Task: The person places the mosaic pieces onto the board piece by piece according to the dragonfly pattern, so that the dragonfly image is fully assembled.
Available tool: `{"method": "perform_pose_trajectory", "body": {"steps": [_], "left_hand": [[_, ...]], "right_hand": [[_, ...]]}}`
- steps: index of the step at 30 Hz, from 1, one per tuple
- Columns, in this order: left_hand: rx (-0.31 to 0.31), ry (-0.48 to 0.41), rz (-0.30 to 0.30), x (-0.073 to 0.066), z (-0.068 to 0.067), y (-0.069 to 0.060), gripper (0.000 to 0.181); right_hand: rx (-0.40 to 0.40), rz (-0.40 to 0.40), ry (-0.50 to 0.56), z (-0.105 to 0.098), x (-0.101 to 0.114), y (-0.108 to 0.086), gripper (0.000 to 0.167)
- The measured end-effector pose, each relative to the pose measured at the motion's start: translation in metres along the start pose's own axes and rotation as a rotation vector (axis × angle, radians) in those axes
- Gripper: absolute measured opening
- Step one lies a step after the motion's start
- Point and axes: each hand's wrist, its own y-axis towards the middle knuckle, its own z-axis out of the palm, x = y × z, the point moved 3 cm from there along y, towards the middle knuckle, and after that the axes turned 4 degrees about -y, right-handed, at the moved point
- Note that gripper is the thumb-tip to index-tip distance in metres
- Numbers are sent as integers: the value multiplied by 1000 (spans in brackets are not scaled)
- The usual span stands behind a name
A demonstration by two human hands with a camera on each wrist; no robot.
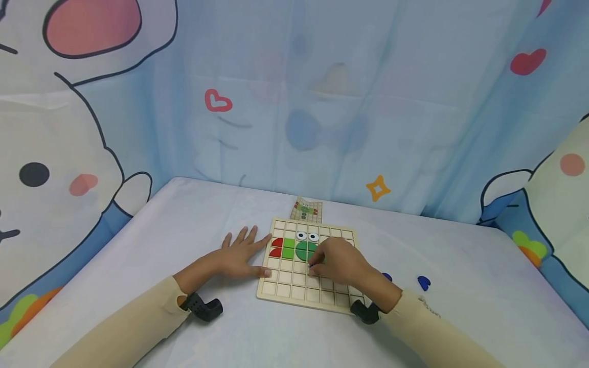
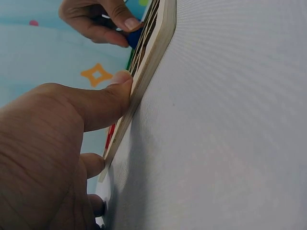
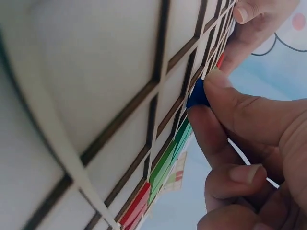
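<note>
A wooden grid board point(image 1: 298, 293) lies on the table. Spread at its left side is my left hand point(image 1: 239, 259), whose thumb and a finger touch the board's edge. Between thumb and forefinger my right hand point(image 1: 342, 261) pinches a small dark blue tile point(image 3: 197, 95), held at the grid just below the dark green tiles point(image 1: 302, 250). Left of those sit light green tiles point(image 1: 288, 248) and red tiles point(image 1: 276, 247). Two eye tiles point(image 1: 301, 235) are above the dark green ones. The right hand hides part of the grid's right side.
Behind the board is a small pattern card point(image 1: 306, 211) with a similar picture. One blue heart-like piece point(image 1: 424, 282) lies on the white tablecloth point(image 1: 221, 204) at right; another blue piece point(image 1: 387, 276) shows beside my right wrist. A printed curtain point(image 1: 276, 102) hangs behind the table.
</note>
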Motion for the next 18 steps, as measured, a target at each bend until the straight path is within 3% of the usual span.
{"method": "perform_pose_trajectory", "body": {"steps": [18], "left_hand": [[-2, -6, 9, 0, 0, 1, 89]], "right_hand": [[12, 50, -19, -1, -5, -1, 5]]}}
